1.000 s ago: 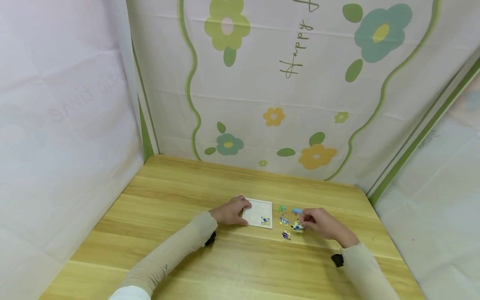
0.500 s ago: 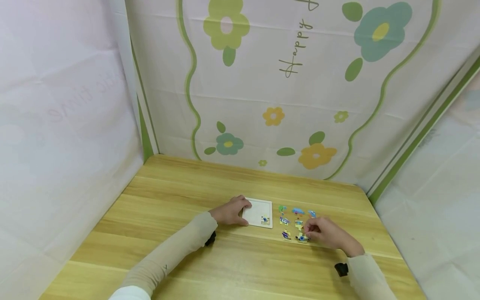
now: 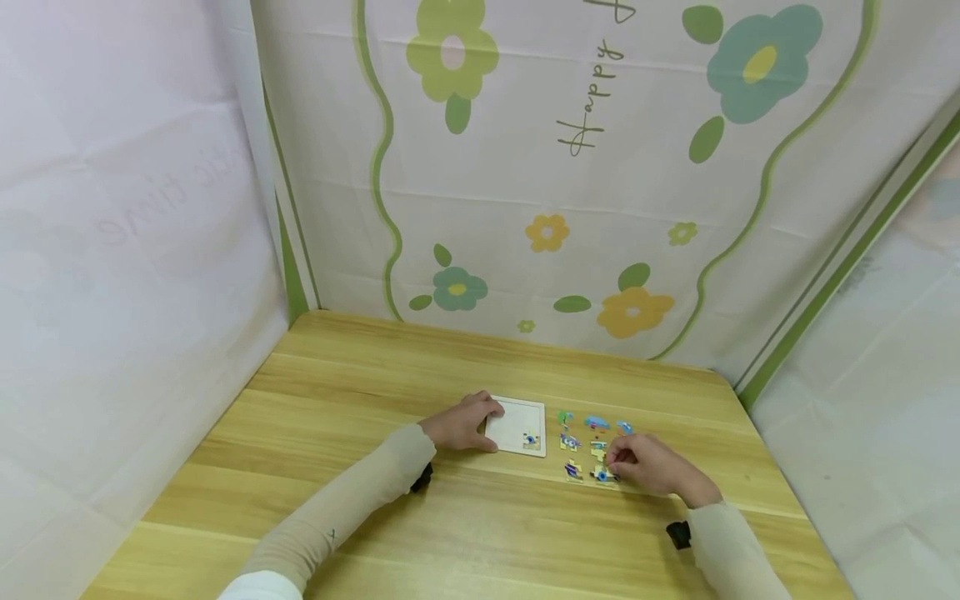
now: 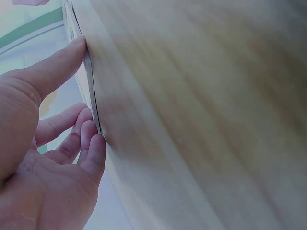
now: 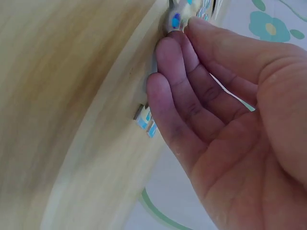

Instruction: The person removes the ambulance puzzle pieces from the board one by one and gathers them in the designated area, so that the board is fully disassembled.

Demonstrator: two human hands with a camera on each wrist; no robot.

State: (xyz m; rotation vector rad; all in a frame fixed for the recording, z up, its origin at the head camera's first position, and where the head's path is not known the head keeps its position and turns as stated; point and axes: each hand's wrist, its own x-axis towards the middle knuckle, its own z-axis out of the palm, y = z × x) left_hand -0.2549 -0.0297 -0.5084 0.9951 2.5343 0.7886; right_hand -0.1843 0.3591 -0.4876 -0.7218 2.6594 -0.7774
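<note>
In the head view my left hand [image 3: 459,423] holds the left side of a thin, square white puzzle board [image 3: 510,423]. Thumb and fingers are spread along that edge, and the left wrist view has the fingertips [image 4: 97,146] right against it. One puzzle piece [image 3: 531,440] with a blue spot sits in the board's near right corner. Right of the board, my right hand [image 3: 660,468] pinches a yellow and blue puzzle piece [image 3: 602,475] between thumb and fingertips, low at the tabletop. Most of that piece hides behind the fingers in the right wrist view.
Several loose puzzle pieces lie between board and right hand: a green one [image 3: 565,417], a light blue one [image 3: 597,422], one with eyes [image 3: 569,442], a purple and yellow one [image 3: 573,471]. The wooden table [image 3: 450,533] meets a flower-printed cloth wall [image 3: 495,250] behind.
My right hand has carried its piece right and toward me, below the other pieces, uncovering pieces behind it. Over the last half second it shifts only slightly left. My left hand stays put.
</note>
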